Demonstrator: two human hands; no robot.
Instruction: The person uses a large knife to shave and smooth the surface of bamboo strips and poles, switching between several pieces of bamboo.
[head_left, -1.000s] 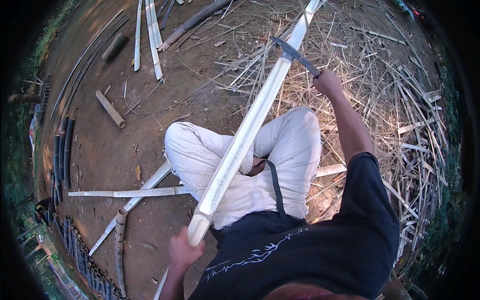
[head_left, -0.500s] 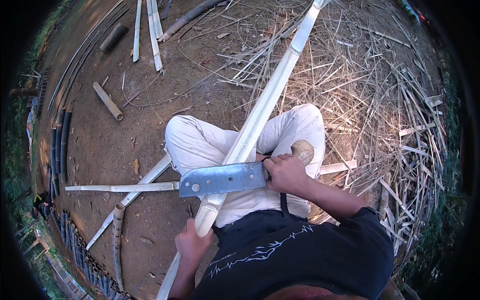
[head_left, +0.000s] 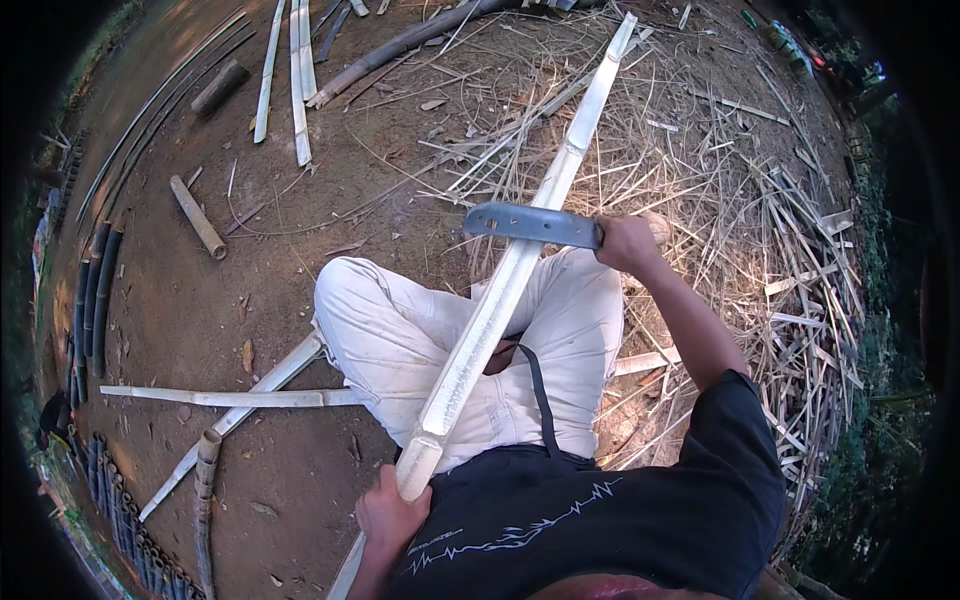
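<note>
Item: bamboo strip (head_left: 486,325), split lengthwise, pale inner face up, slanting across a seated person's light trousers (head_left: 375,320), far end over loose shavings (head_left: 700,190).

Item: left hand (head_left: 392,508), closed around the strip near its lower end.

Item: right hand (head_left: 627,244), gripping the handle (head_left: 657,228) of a broad metal blade (head_left: 530,224) set crosswise over the strip, just beyond the lap.

Condition: splitting done; inner face roughened, partly dressed in my judgement. Node ridges (head_left: 430,437) remain visible, so some smoothing appears left.

Obscured: strip's underside; most of the handle, inside the fist. I cannot tell whether the edge touches bamboo, nor whether the pale length (head_left: 347,570) below the left hand, cut off by the frame, belongs to this strip.
</note>
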